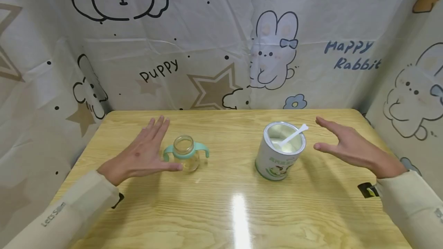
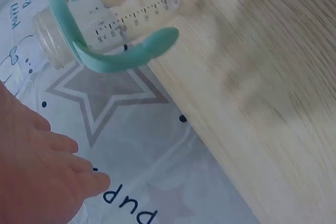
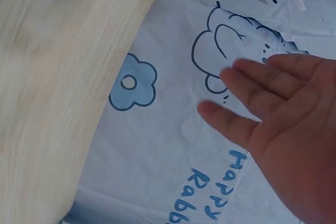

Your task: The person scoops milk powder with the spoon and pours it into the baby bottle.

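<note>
A clear bottle [image 2: 139, 11] bears a dark measuring scale [image 2: 126, 23] and a mint-green handle [image 2: 118, 62]; its neck [image 2: 52, 38] points to the lower left. Below the bottle, the left grip [image 2: 42, 166], a bare hand, appears apart from it. Just beneath the bottle, a greyish star [image 2: 107, 85] marks the printed cloth [image 2: 194, 182]. To the bottle's right extends the wood-grained surface [image 2: 268, 77], with soft shadows.

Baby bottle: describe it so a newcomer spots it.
Find the wooden table, then the left hand. Near it, left of the can in the head view, stands the baby bottle. Unlike the can, it is clear with two green handles.
</note>
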`<action>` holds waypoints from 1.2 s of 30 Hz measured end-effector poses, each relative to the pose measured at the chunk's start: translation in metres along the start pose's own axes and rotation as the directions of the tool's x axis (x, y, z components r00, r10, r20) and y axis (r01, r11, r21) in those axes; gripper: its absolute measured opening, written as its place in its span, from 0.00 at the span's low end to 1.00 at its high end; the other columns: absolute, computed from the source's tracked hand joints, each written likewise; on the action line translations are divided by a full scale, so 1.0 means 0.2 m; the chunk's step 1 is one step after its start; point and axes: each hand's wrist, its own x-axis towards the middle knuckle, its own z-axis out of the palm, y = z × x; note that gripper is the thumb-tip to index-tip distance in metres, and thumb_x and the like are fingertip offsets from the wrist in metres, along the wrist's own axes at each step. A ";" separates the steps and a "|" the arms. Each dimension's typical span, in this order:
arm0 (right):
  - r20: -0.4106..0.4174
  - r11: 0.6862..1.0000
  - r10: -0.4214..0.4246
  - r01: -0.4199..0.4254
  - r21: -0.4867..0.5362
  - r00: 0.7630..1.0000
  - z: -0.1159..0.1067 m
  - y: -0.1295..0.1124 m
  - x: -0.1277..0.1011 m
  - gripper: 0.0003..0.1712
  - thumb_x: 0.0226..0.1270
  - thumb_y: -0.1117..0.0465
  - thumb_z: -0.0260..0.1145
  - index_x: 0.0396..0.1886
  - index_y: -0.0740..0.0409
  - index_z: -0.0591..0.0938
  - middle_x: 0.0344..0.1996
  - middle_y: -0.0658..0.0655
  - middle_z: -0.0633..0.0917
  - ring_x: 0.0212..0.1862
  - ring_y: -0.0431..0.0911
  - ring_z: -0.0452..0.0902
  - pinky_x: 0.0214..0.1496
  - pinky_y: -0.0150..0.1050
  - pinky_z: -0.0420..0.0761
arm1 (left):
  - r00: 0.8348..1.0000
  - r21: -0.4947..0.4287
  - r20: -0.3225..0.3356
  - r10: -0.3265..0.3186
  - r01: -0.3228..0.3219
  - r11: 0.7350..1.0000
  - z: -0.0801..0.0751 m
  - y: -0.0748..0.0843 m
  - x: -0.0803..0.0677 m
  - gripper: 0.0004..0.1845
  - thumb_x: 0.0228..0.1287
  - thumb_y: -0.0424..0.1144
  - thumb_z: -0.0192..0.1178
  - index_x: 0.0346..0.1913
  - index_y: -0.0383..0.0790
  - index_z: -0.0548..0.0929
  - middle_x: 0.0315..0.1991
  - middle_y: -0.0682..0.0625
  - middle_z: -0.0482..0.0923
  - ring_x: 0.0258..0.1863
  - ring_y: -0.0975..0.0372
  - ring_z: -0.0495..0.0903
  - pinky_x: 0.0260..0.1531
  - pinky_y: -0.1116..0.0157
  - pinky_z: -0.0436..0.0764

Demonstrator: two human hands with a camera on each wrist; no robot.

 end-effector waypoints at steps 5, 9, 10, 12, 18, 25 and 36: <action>0.009 0.996 -0.001 0.001 0.086 1.000 0.00 -0.01 0.02 0.36 0.78 0.53 0.59 0.74 0.71 0.62 0.61 0.72 0.77 0.59 0.68 0.75 0.57 0.66 0.75 | 1.000 -0.088 0.004 0.001 0.000 0.996 0.01 0.03 0.02 0.72 0.49 0.73 0.68 0.80 0.36 0.36 0.80 0.39 0.34 0.78 0.44 0.36 0.73 0.41 0.48; 0.006 0.991 0.001 -0.002 0.137 1.000 -0.01 -0.01 0.03 0.30 0.81 0.55 0.54 0.71 0.72 0.66 0.57 0.70 0.81 0.53 0.61 0.81 0.51 0.55 0.83 | 1.000 -0.142 0.009 -0.002 0.003 0.990 0.01 0.06 0.04 0.72 0.47 0.72 0.69 0.80 0.38 0.36 0.80 0.41 0.36 0.78 0.47 0.39 0.73 0.42 0.52; 0.005 0.988 0.002 -0.003 0.152 1.000 -0.01 -0.01 0.03 0.30 0.81 0.55 0.54 0.71 0.72 0.67 0.56 0.70 0.81 0.52 0.60 0.82 0.49 0.52 0.85 | 1.000 -0.153 0.010 -0.006 0.008 0.988 0.01 0.07 0.04 0.72 0.46 0.73 0.69 0.80 0.39 0.37 0.80 0.42 0.36 0.78 0.47 0.40 0.73 0.42 0.53; 0.006 0.984 0.011 -0.012 0.175 1.000 -0.01 -0.01 0.04 0.28 0.81 0.55 0.54 0.69 0.72 0.68 0.55 0.69 0.82 0.49 0.55 0.84 0.46 0.44 0.86 | 1.000 -0.174 0.013 -0.011 0.013 0.985 0.01 0.09 0.06 0.73 0.45 0.73 0.70 0.81 0.40 0.37 0.80 0.43 0.37 0.78 0.47 0.43 0.72 0.42 0.55; 0.010 0.969 0.077 -0.077 0.233 0.997 -0.02 -0.03 0.06 0.29 0.80 0.52 0.56 0.67 0.70 0.71 0.52 0.66 0.83 0.45 0.45 0.83 0.43 0.30 0.83 | 1.000 -0.268 -0.007 0.010 -0.012 0.963 0.01 0.14 0.10 0.73 0.42 0.72 0.73 0.81 0.41 0.41 0.80 0.43 0.43 0.77 0.48 0.48 0.72 0.43 0.57; -0.027 0.946 0.116 -0.102 0.309 0.993 -0.01 -0.06 0.08 0.26 0.79 0.51 0.57 0.61 0.70 0.75 0.44 0.63 0.83 0.40 0.40 0.81 0.41 0.31 0.85 | 1.000 -0.338 0.011 0.027 -0.021 0.941 0.04 0.21 0.14 0.71 0.42 0.71 0.73 0.81 0.41 0.44 0.80 0.44 0.45 0.77 0.49 0.48 0.72 0.43 0.57; -0.045 0.913 0.170 -0.140 0.384 0.984 0.01 -0.10 0.09 0.25 0.78 0.50 0.57 0.55 0.70 0.76 0.39 0.62 0.80 0.36 0.44 0.79 0.38 0.33 0.85 | 0.998 -0.415 0.017 0.055 -0.043 0.909 0.08 0.35 0.22 0.69 0.43 0.65 0.77 0.80 0.42 0.48 0.78 0.45 0.50 0.76 0.50 0.51 0.71 0.45 0.60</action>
